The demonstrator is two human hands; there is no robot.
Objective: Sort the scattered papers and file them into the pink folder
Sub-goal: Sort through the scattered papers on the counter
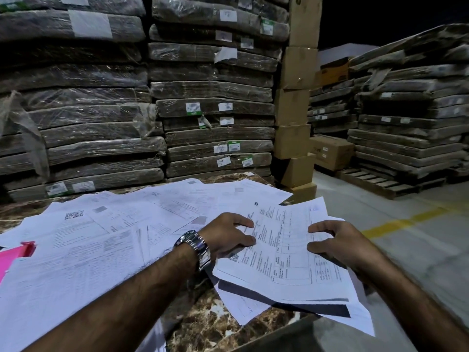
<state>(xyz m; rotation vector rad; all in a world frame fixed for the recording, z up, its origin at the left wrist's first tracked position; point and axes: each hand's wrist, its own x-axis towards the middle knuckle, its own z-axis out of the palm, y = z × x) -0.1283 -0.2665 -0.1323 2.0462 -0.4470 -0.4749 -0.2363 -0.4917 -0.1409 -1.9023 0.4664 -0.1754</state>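
Both forearms are reaching over a marbled surface. The left hand, wearing a steel wristwatch, and the right hand are each closing a thumb-and-finger grip on opposite edges of a raised sheaf of printed forms, its text too blurred to read. Scattered papers, one bearing a QR code, are lying beyond. The pink folder is sitting at the far left edge. Label-tagged wrapped bundles are standing stacked behind.
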